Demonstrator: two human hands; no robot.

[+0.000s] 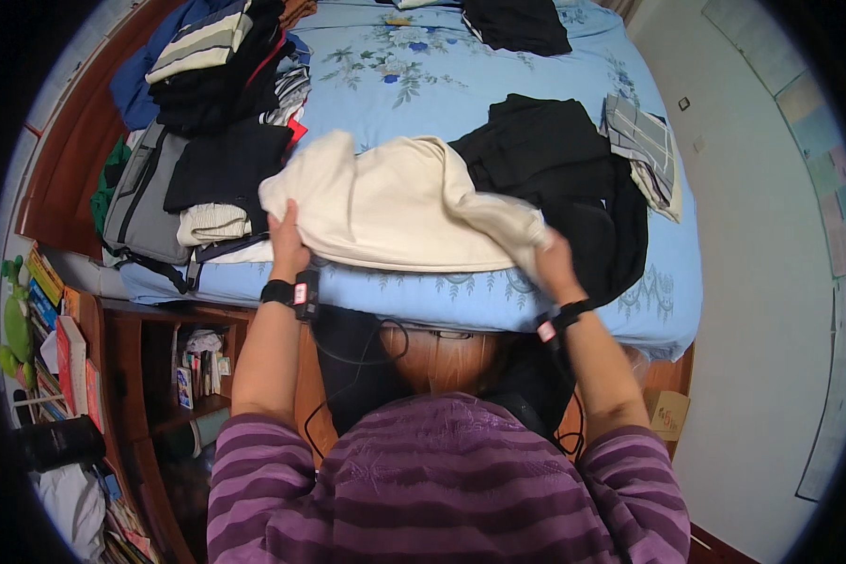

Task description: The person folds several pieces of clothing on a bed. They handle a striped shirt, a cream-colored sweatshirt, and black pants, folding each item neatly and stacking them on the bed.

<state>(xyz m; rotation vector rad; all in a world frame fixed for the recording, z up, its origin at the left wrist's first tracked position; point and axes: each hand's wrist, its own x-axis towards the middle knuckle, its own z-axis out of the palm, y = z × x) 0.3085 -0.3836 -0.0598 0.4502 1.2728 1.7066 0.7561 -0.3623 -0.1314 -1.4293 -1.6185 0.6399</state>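
Observation:
A cream-coloured garment (402, 204) lies spread near the front edge of the bed, its sides partly folded and slightly blurred. At its left side, my left hand (288, 240) grips the cloth, thumb on top. My right hand (555, 261) holds a bunched part of it on the right, possibly a sleeve. Black clothes (550, 155) lie just beyond and beside my right hand. To the left of the cream garment are a folded dark garment (225, 166) and a small cream ribbed item (213, 224). Each wrist wears a black strap with a small device.
The bed (395, 106) has a blue floral sheet. Piled clothes (204, 63) and a grey bag (141, 190) stand at left, folded grey checked cloth (638, 134) at right, black clothing (518, 25) at the far side. A wooden bookshelf (123, 366) is at lower left, a wall (740, 247) at right.

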